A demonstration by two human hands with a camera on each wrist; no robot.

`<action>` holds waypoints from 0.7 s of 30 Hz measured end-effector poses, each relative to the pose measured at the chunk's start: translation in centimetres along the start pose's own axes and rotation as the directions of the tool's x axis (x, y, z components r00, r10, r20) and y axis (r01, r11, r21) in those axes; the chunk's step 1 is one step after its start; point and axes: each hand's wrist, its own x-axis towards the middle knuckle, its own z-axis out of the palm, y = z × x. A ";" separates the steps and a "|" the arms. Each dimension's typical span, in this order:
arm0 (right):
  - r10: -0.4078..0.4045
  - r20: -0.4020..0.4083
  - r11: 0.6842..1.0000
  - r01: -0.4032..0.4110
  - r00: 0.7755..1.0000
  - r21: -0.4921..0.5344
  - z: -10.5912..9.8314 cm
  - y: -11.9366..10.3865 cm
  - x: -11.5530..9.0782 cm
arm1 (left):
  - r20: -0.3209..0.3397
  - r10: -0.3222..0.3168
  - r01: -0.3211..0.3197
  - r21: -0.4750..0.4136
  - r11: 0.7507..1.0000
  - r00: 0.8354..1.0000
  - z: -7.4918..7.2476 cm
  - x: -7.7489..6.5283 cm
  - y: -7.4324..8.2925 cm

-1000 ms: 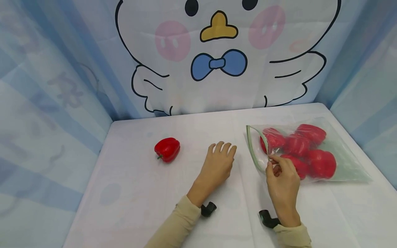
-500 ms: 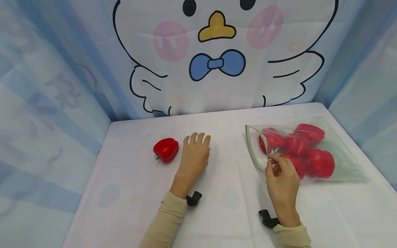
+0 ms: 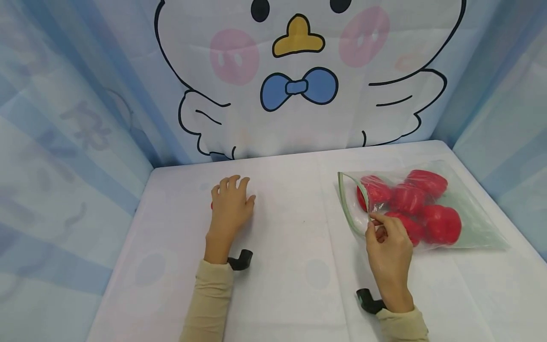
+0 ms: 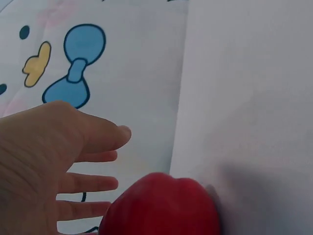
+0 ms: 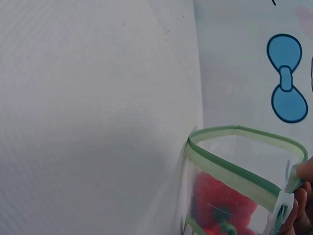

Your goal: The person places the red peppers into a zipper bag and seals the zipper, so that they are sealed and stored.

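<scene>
My left hand [image 3: 231, 209] is over a red bell pepper [image 4: 161, 208] on the left side of the table, and only a sliver of it shows in the head view. In the left wrist view the fingers stretch out beside the pepper, the thumb held apart. My right hand [image 3: 390, 259] pinches the green-edged mouth of a clear zip bag [image 3: 478, 235] lying on the right. The mouth gapes, and a white slider [image 5: 284, 201] sits by the fingers. Inside the bag lie several red bell peppers [image 3: 442, 224].
White cloth covers the table [image 3: 290, 285]. Behind it hangs a curtain [image 3: 299, 128] printed with a cartoon bird. Blue patterned curtains [image 3: 64, 190] flank both sides. A small black camera [image 3: 240, 260] is strapped at the left wrist, another black camera [image 3: 370, 302] at the right.
My left hand has travelled left from the middle of the table to the lone bell pepper, now mostly covering it in the head view. The right hand keeps its pinch on the bag's mouth.
</scene>
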 end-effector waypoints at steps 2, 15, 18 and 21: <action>-0.001 0.000 1.000 0.001 1.000 0.000 0.0 0.0 0.0 | 0.013 -0.032 0.032 -0.045 0.998 0.999 -0.3 0.0 -0.9; 0.002 0.003 1.000 -0.002 1.000 -0.005 0.0 0.0 0.1 | 0.250 -0.174 0.247 -0.301 0.921 0.953 -1.5 -0.2 -5.9; 0.005 0.004 1.000 -0.005 1.000 -0.008 0.0 -0.1 0.1 | 0.311 -0.189 0.293 -0.334 0.896 0.931 -1.6 -0.3 -6.6; 0.008 0.004 1.000 -0.008 1.000 -0.008 0.0 0.0 0.0 | 0.371 -0.202 0.336 -0.343 0.877 0.906 -1.7 -0.4 -6.9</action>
